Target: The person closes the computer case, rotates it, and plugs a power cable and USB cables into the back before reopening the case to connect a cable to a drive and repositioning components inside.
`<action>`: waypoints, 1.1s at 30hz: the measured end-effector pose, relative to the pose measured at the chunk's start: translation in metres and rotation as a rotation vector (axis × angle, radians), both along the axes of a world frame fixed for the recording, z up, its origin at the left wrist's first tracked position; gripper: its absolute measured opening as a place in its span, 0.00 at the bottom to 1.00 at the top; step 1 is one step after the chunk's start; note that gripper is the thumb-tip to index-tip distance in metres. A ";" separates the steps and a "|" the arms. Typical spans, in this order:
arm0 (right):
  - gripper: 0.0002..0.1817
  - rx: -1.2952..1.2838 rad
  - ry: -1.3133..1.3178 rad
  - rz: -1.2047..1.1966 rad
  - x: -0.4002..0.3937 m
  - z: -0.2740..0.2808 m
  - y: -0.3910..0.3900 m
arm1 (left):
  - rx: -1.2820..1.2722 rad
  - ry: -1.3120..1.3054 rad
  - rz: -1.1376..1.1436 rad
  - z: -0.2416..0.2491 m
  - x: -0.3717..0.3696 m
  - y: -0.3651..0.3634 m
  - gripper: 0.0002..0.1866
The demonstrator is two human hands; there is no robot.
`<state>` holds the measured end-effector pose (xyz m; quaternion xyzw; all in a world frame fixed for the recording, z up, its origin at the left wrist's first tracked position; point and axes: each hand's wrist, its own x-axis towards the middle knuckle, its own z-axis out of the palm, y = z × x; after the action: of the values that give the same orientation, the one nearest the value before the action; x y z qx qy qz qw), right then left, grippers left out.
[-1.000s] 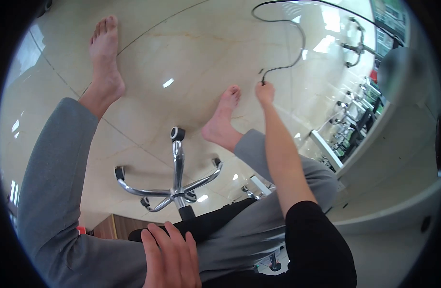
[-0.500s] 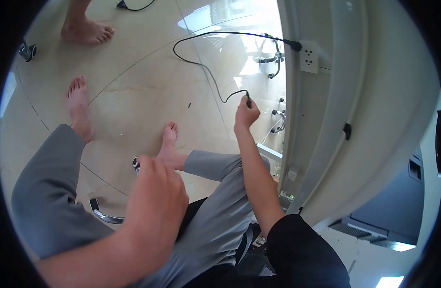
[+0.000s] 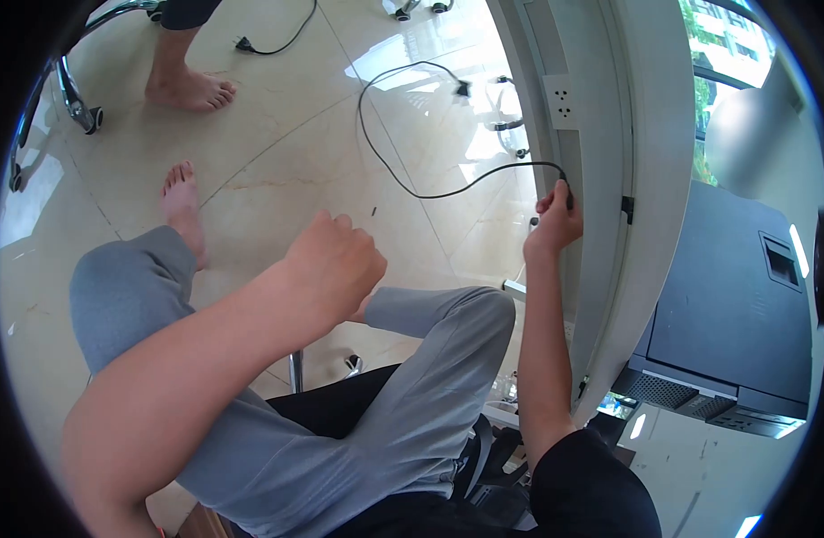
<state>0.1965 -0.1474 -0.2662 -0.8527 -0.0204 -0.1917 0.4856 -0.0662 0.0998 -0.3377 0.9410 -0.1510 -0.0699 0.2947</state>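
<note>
My right hand (image 3: 555,220), at the right beside the white panel, is closed on one end of a black power cable (image 3: 421,195). The dark connector (image 3: 570,195) at that end sticks out of my fingers. From there the cable loops leftward over the tiled floor, and its other end, a black plug (image 3: 463,88), shows apart from the wall socket (image 3: 563,103). My left hand (image 3: 336,269) hangs in front of my legs with its fingers curled in and its back toward me. Whatever it holds, if anything, is hidden.
A second black plug with cable (image 3: 243,44) lies on the floor at top left, near another person's bare foot (image 3: 190,91). Chair legs (image 3: 76,99) stand at the left edge. A grey printer-like machine (image 3: 726,305) is on the right.
The plug has come away from the wall socket. My right hand has moved right toward the panel with the cable end, and my left hand has risen. The view has shifted.
</note>
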 end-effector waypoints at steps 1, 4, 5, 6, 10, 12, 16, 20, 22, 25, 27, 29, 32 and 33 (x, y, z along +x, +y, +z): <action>0.14 -0.009 -0.006 -0.019 -0.002 0.004 0.003 | -0.012 -0.028 0.028 -0.005 0.001 -0.002 0.09; 0.13 0.000 0.005 -0.025 -0.001 0.005 0.000 | -0.034 -0.038 0.041 -0.011 0.006 -0.005 0.08; 0.13 0.011 0.005 -0.029 -0.006 0.006 0.004 | -0.046 -0.055 0.043 -0.014 0.006 -0.005 0.08; 0.12 0.020 0.002 -0.033 -0.011 0.008 0.006 | -0.060 -0.074 0.044 -0.017 0.005 -0.005 0.08; 0.13 0.075 0.081 0.076 -0.026 0.005 0.004 | -0.025 -0.015 0.039 -0.019 0.011 -0.005 0.07; 0.10 0.116 0.120 0.117 -0.038 0.004 0.007 | -0.036 -0.048 0.057 -0.021 0.012 -0.005 0.08; 0.07 0.136 0.215 0.220 -0.061 0.007 0.012 | -0.072 -0.058 0.103 -0.015 0.021 -0.007 0.16; 0.07 0.122 0.353 0.405 -0.084 0.011 0.010 | -0.296 -0.269 0.234 -0.014 0.035 -0.017 0.27; 0.12 0.020 0.460 0.576 -0.108 0.014 0.013 | -0.427 -0.370 0.279 -0.006 0.045 -0.022 0.30; 0.12 0.021 0.534 0.677 -0.132 0.017 0.016 | -0.560 -0.485 0.280 0.002 0.051 -0.030 0.28; 0.10 0.049 0.538 0.701 -0.147 0.021 0.017 | -0.514 -0.445 0.170 0.008 0.049 -0.030 0.27; 0.12 0.081 0.585 0.698 -0.153 0.023 0.009 | -0.540 -0.386 0.084 0.014 0.050 -0.036 0.24; 0.12 0.083 0.679 0.590 -0.164 0.033 -0.003 | -0.546 -0.262 -0.004 0.017 0.053 -0.042 0.22; 0.16 -0.053 0.703 0.500 -0.169 0.040 -0.005 | -0.608 -0.284 0.041 0.012 0.057 -0.045 0.19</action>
<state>0.0273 -0.1527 -0.2263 -0.8471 -0.0644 0.2345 0.4726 -0.0096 0.0544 -0.3256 0.8132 -0.1853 0.1161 0.5393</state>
